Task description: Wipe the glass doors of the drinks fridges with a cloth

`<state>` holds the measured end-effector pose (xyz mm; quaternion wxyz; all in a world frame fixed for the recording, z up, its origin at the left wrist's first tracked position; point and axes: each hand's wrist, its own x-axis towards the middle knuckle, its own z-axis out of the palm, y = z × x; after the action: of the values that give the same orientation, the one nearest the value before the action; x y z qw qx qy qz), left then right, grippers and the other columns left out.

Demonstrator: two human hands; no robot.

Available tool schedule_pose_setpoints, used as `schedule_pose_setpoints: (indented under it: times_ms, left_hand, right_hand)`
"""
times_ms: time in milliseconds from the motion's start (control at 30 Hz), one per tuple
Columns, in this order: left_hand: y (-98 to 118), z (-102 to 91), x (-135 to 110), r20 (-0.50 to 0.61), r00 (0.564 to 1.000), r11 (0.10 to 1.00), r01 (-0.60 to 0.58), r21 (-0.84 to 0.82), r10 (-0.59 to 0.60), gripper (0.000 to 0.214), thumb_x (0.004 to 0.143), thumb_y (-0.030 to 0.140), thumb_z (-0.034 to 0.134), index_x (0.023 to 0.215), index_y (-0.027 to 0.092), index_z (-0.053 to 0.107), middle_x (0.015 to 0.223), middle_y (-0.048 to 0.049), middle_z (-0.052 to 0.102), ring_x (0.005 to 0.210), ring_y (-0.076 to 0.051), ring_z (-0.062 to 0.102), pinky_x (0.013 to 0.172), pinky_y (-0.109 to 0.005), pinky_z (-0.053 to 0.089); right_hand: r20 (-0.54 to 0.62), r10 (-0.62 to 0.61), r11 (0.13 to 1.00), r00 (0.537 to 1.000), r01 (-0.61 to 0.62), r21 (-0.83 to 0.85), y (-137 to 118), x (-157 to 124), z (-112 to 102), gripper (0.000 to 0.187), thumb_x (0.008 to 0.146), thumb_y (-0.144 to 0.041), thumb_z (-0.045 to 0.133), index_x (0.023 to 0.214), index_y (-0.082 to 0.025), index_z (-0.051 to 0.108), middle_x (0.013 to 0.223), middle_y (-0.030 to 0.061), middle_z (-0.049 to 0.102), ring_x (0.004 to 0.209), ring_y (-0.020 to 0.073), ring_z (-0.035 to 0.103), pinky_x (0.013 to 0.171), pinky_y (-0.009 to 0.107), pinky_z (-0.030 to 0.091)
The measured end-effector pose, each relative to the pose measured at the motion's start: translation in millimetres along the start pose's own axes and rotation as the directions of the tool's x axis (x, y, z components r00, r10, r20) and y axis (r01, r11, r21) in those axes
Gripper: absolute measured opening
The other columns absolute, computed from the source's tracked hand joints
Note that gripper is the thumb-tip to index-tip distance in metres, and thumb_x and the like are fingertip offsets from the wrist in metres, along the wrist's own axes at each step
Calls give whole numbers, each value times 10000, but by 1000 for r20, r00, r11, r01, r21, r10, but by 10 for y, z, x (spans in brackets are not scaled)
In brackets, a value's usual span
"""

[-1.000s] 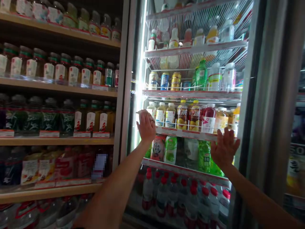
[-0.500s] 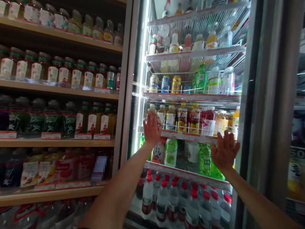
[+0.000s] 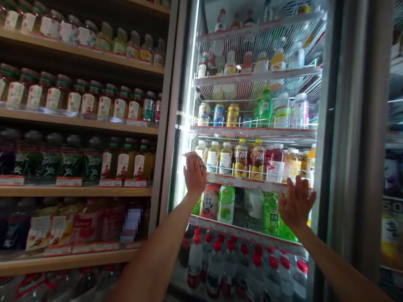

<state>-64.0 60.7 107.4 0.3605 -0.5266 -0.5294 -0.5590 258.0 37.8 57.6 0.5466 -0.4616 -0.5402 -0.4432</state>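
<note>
From my distant place, I see my left hand point(image 3: 195, 179) holding a pale cloth point(image 3: 190, 154) against the glass door point(image 3: 242, 205), palm flat probably for even pressure, while well apart my right hand point(image 3: 296, 204), fingers spread and empty, seems to brace there.

On the yellow-capped bottles point(image 3: 241, 158) in the cooler, large pale characters include 茶, with 冰 on the neighbouring one. The red bottle point(image 3: 209, 201) on the shelf below carries dark vertical characters that include 红茶. At the left, 茶 stands on the white label of the yellow-patterned bottles point(image 3: 40, 226), and the letters "SO" top the green-labelled bottle point(image 3: 149, 107) near the end of its row. At the far right edge, a dark label point(image 3: 390, 205) shows either "SO" or "50". Print on the price tags point(image 3: 111, 183) is too small to read.
</note>
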Motion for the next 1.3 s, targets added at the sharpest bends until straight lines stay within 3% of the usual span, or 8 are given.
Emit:
schedule_pose_setpoints:
  times_ms: [200,333,467,600,800,1033,1233,1300]
  left_hand:
    - [348,70,-134,59,888,889,-451,-80,456,516,866,313,371,1353,141,391,1454,-112,352,1383,-230,241,1120,-449,216]
    - [-51,9,-31,28,990,990,-136,-29,137,523,869,312,350,1360,135,381,1448,-140,353,1371,-238,272,1105,-463,237]
    - [-260,12,-25,-59,986,988,155,-14,-155,543,890,340,319,1369,84,348,1442,-201,335,1372,-282,258,1076,-503,268]
    - [175,98,-201,-26,975,974,-220,-50,219,525,888,323,335,1366,107,349,1461,-164,318,1396,-252,195,1102,-471,239]
    - [534,124,-222,51,780,778,-614,-136,624,509,865,346,374,1337,158,401,1464,-95,339,1399,-223,190,1139,-457,154]
    - [251,66,188,-20,992,990,-126,-66,124,531,872,329,343,1359,119,371,1475,-141,298,1395,-245,202,1125,-474,178]
    - [668,139,-4,54,721,720,-680,-138,691,501,877,352,364,1353,198,388,1454,-70,363,1389,-205,226,1137,-471,146]
    - [527,117,1,39,813,812,-575,-96,581,493,883,347,350,1349,189,396,1449,-84,366,1384,-210,241,1130,-478,155]
  right_hand:
    - [-9,-25,1000,1000,25,-8,42,-15,28,608,878,-325,358,1451,-185,210,1489,151,254,1393,308,174,1081,560,134]
    - [-15,-43,999,999,43,-1,41,-20,33,624,873,-310,351,1460,-194,172,1501,143,224,1394,311,166,1076,575,122]
    - [18,-5,1000,1000,5,5,33,-14,15,627,866,-297,368,1457,-192,185,1503,142,221,1395,312,160,1079,574,126]
    - [-48,-53,998,997,54,21,-21,26,-31,600,876,-300,366,1447,-191,219,1491,156,247,1387,310,196,1080,568,136]
    - [61,-339,938,939,333,95,-271,130,15,594,873,-265,397,1440,-249,221,1473,101,313,1385,233,229,1118,504,104]
    - [86,-321,947,943,317,58,-329,125,87,609,855,-267,403,1436,-207,231,1479,104,301,1400,227,176,1120,510,69]
    - [82,-323,946,943,318,67,-318,132,47,586,864,-270,396,1430,-226,251,1465,97,331,1392,227,204,1120,501,82]
    - [86,-331,943,940,325,74,-316,133,48,600,865,-271,404,1438,-235,229,1469,93,326,1395,221,198,1125,491,75]
